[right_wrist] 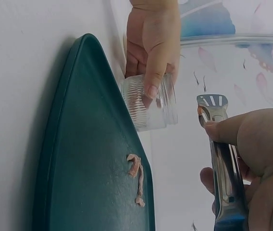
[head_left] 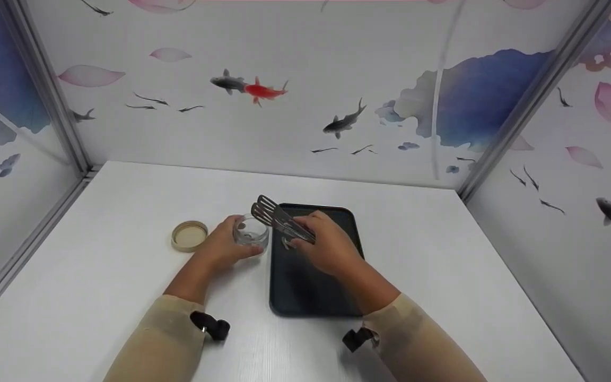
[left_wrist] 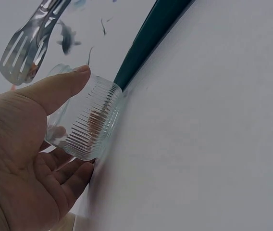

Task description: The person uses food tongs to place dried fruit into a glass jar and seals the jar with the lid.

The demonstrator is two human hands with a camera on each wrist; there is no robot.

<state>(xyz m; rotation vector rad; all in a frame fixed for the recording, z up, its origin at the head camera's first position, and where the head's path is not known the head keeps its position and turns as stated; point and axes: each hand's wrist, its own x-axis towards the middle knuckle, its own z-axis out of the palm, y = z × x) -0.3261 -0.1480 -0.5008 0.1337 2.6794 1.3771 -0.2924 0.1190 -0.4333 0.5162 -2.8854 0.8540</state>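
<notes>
My left hand grips a small clear glass jar, thumb on one side and fingers on the other. Ribbed glass shows in the left wrist view, with a blurred brownish piece visible through it. Metal tongs with slotted heads are held in my right hand, their heads near the jar's mouth. Between those heads shows a small orange-brown bit. On the dark green tray below lies a shrivelled pinkish-brown strip, its kind unclear.
A round beige lid lies on the white table, left of my left hand. Printed panels stand behind and at both sides, with metal posts at the corners. The tray's raised rim is close to the jar.
</notes>
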